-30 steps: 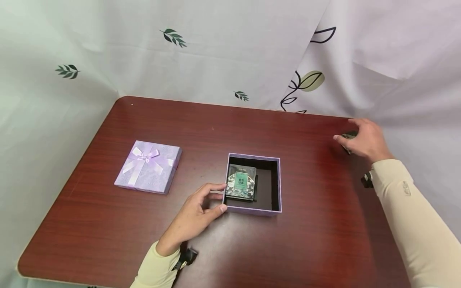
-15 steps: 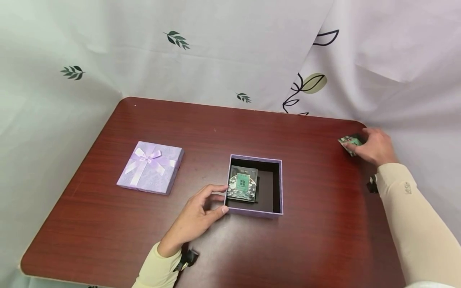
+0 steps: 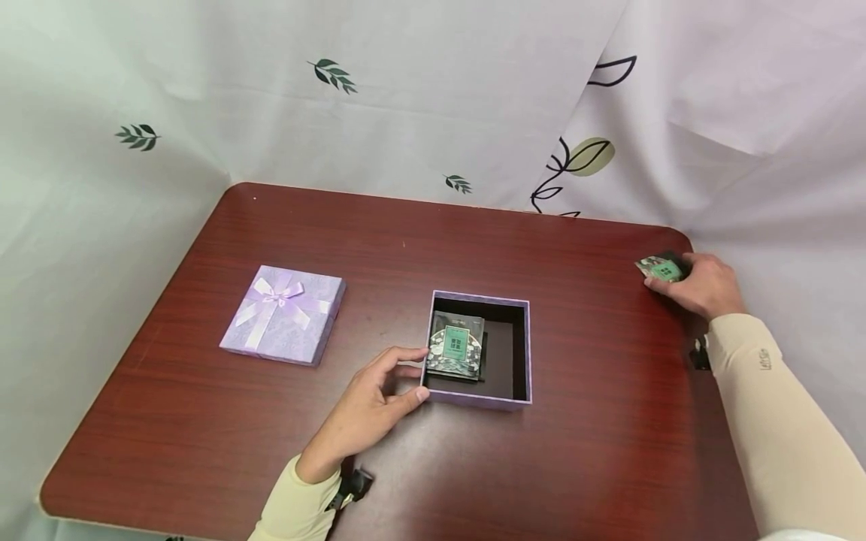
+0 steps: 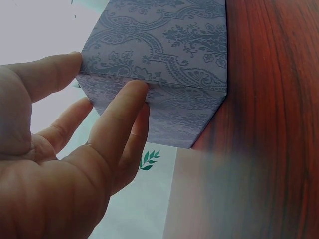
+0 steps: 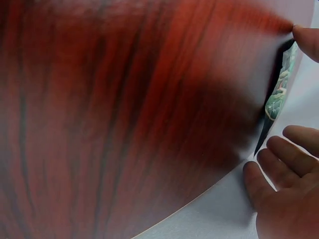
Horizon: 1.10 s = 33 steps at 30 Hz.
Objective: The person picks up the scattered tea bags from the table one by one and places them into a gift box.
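My left hand (image 3: 365, 409) holds the near left corner of an open purple box (image 3: 530, 349), thumb on the front wall and fingers on the left one. In the left wrist view my fingers (image 4: 117, 119) lie against the box's patterned outer walls (image 4: 164, 45). A dark sachet (image 3: 456, 346) with a green label lies inside, at the left. At the table's far right corner my right hand (image 3: 707, 285) is at another green-labelled sachet (image 3: 659, 268), thumb at its near edge. The right wrist view shows that sachet (image 5: 280, 92) edge-on, between the thumb and the loosely spread fingers.
A purple lid (image 3: 284, 315) with a ribbon bow lies on the left of the red-brown table (image 3: 406, 248). White curtains (image 3: 406, 98) with leaf prints hang behind the table and at its sides. My right hand reaches over the table's right edge.
My right hand has moved round to the near right side of the far sachet, uncovering more of its label. My left hand keeps its place at the box corner.
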Tool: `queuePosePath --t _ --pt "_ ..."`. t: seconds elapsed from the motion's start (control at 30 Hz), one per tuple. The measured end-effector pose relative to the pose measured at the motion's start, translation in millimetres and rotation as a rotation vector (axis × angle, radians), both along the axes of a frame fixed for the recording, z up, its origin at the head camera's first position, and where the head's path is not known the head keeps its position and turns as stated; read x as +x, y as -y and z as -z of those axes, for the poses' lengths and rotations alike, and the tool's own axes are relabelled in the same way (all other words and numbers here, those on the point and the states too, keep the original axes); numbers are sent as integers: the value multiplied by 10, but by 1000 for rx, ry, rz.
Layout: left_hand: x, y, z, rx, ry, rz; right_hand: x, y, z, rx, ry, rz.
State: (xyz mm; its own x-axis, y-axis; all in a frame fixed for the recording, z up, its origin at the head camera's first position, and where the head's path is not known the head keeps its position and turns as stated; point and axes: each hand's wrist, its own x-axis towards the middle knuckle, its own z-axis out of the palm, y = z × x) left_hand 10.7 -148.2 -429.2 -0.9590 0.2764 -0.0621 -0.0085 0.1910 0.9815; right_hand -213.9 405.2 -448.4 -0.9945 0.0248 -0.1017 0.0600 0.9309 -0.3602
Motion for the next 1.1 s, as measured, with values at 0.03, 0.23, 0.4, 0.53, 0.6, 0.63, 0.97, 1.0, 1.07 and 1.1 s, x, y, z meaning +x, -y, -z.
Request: queuePosePath --t 0.03,0.23,0.4,0.53,0.6,0.63,0.97,1.0,1.07,1.1 --pt "0 -1 1 1 3 0 1 -3 2 4 5 0" --pt "2 -3 5 7 10 2 8 -14 1 15 40 8" --pt "1 -4 6 8 10 3 21 -9 -5 11 59 19" --pt "-1 -3 8 7 9 0 23 -1 -9 12 57 17" --pt "-1 -2 11 2 5 -2 19 -1 -5 14 52 12" --pt "0 -2 12 -1 2 -4 16 -4 -2 16 50 11" --pt "3 -4 18 -15 -11 -5 12 -25 15 27 39 -6" --pt "3 -2 15 -12 -8 -4 15 -23 13 26 39 -6" --pt "3 1 8 -9 -3 -5 20 -15 2 21 40 -6" --pt "4 3 4 -8 0 -5 24 -11 -7 18 41 -4"
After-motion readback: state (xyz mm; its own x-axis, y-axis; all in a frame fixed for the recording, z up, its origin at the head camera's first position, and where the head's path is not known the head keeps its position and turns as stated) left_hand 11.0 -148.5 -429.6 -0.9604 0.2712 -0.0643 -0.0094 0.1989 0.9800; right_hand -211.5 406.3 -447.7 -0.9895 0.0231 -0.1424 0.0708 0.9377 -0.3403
